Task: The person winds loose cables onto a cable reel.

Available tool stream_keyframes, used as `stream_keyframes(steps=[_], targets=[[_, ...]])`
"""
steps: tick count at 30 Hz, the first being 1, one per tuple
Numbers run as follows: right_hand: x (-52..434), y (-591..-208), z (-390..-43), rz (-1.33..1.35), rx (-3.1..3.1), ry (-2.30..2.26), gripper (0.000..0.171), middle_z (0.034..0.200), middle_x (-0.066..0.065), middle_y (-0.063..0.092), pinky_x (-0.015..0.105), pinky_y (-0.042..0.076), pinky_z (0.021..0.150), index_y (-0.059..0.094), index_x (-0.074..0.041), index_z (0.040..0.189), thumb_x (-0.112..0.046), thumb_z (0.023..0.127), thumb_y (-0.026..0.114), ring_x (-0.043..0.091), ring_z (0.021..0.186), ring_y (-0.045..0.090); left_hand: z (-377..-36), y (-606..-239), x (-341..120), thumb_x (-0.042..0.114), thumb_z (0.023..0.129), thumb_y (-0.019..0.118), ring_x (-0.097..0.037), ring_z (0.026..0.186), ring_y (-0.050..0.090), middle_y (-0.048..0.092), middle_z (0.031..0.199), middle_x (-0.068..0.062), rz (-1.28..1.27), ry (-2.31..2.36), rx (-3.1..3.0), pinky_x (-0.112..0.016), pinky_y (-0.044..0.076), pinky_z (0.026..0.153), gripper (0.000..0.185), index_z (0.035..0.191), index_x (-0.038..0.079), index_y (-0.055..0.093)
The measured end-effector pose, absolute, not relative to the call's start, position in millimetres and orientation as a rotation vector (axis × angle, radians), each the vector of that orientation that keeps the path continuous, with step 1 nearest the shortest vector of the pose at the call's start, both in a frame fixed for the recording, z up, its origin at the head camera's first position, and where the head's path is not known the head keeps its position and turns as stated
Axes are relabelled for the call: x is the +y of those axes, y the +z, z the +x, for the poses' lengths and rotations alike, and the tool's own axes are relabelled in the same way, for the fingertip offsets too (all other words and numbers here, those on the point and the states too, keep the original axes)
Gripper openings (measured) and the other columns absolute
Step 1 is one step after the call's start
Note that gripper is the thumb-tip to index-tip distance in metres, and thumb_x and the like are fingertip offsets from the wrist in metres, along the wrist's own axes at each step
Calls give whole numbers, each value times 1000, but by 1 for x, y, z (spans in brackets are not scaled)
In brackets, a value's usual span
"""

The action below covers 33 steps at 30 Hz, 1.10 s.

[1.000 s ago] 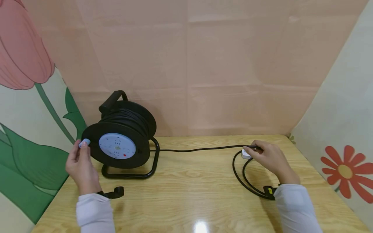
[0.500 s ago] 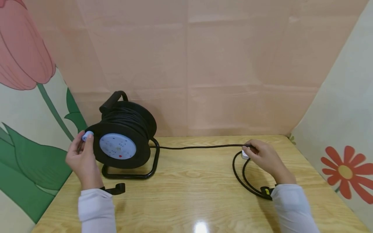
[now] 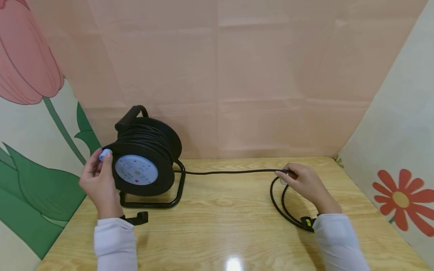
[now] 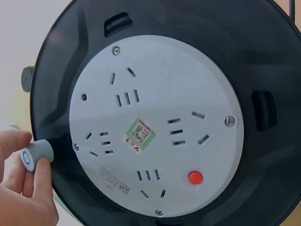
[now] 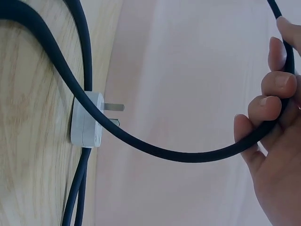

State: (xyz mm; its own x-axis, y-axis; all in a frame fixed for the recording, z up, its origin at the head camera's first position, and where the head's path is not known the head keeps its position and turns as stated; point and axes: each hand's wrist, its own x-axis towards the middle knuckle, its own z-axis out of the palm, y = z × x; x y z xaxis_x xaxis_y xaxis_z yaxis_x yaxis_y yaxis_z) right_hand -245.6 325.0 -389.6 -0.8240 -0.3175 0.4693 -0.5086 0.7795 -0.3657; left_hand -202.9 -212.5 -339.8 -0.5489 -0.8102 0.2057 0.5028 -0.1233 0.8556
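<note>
A black cable reel (image 3: 145, 150) stands at the left of the table, wound with cable, its pale blue-grey socket panel (image 4: 155, 155) facing me with a red button (image 4: 195, 177). My left hand (image 3: 98, 180) pinches the small light-blue crank knob (image 4: 37, 154) at the reel's left rim between thumb and fingers. On the right, my right hand (image 3: 306, 184) holds the black cable (image 3: 234, 172), which runs nearly straight to the reel. In the right wrist view its fingers curl round the cable. Beneath that hand lies a white plug (image 5: 87, 120), partly hidden in the head view.
Loose loops of cable (image 3: 276, 201) lie on the wooden table (image 3: 217, 222) by the right wrist. The reel rests on a black tubular stand (image 3: 152, 205) and has a carrying handle (image 3: 129, 117) on top. A pink backdrop (image 3: 217, 82) closes off the back.
My left hand has carried the knob up and to the right along the rim; the red button has turned leftward with the panel. My right hand has shifted slightly left with the cable.
</note>
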Motion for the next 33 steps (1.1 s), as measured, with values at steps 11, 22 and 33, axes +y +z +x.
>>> stream_keyframes(steps=[11,22,33], targets=[[319,-388,-246,700,-2559,703,5,83,-10,58,28,47,61,68,-19,100,-22,101,64,8,73,55,-202,-334,-203,17,85,82,-13,89,57,65,104,-3,402,-1721,-1314,-20,48,79,30,114,11,77],[304,-399,-254,749,-2435,575,10,88,-4,60,41,38,74,67,-10,106,-16,98,67,17,78,52,-202,-335,-188,22,88,80,-10,97,64,59,103,8,305,-1434,-1531,-19,52,87,30,113,7,76],[294,-400,-250,742,-2465,604,8,85,-7,54,40,33,75,66,-13,106,-19,101,62,17,81,45,-202,-337,-179,25,87,81,-11,93,63,62,100,6,233,-1340,-1570,-18,52,84,26,106,8,79]])
